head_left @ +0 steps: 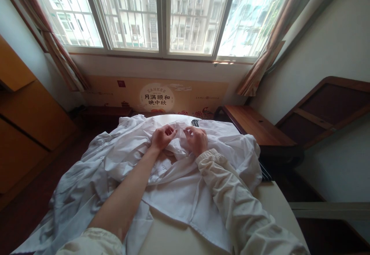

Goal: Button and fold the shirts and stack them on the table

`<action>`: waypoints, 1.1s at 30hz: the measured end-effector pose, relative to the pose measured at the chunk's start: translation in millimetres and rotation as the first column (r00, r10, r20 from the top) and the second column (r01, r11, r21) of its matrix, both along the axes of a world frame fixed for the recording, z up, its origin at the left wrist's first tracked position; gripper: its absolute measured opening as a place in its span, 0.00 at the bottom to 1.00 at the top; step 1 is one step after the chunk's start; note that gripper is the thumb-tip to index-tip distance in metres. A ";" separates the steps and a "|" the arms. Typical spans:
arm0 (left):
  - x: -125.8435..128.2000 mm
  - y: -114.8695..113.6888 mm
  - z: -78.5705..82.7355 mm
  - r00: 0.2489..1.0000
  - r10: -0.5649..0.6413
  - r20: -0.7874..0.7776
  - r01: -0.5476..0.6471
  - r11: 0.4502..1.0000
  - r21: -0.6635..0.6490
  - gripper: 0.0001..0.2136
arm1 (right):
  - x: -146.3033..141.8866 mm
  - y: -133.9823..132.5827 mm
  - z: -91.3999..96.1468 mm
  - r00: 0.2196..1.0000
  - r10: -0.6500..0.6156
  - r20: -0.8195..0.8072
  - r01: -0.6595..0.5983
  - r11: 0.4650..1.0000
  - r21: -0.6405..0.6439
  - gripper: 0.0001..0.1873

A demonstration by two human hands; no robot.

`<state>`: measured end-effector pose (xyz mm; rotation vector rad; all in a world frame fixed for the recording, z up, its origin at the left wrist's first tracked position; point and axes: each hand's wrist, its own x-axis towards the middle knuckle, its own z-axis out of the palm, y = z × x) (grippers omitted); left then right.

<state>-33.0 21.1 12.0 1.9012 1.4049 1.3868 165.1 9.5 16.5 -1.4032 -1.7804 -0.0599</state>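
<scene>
A white button-up shirt lies spread and rumpled over a round pale table, with more white cloth draped down the left side. Near its far end, my left hand pinches the fabric between thumb and fingers. My right hand does the same a little to the right, a short gap apart, with a stretch of white cloth between the two. The exact part under the fingertips is too small to make out. Beside the right hand, a dark striped piece of cloth shows.
At the right stands a wooden bench, with a framed brown panel leaning on the wall. A printed box panel sits below the barred window. Orange-brown cabinets stand at the left.
</scene>
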 end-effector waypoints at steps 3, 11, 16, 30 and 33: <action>0.4 3.6 -4.2 0.998 -0.054 -0.026 0.053 0.998 -0.037 0.10 | 6.7 3.9 11.6 0.997 0.060 0.058 -0.054 0.994 -0.099 0.07; -3.4 9.3 -1.5 0.973 -0.069 -0.220 0.076 0.997 0.021 0.13 | 41.6 2.3 49.7 0.942 0.075 0.326 0.029 0.952 -0.305 0.01; -10.3 8.2 13.5 0.943 -0.075 -0.326 0.056 0.996 -0.068 0.15 | 45.7 -0.4 61.1 0.958 0.182 0.222 -0.096 0.932 -0.349 0.04; -9.5 12.1 16.0 0.943 -0.290 -0.161 0.230 0.921 -0.314 0.05 | 19.1 6.9 30.7 0.955 0.289 -0.069 -0.296 0.909 -0.293 0.05; -9.3 10.7 24.4 0.962 -0.237 -0.138 0.191 0.941 -0.280 0.08 | 15.2 8.5 26.1 0.945 0.294 -0.142 -0.322 0.911 -0.258 0.07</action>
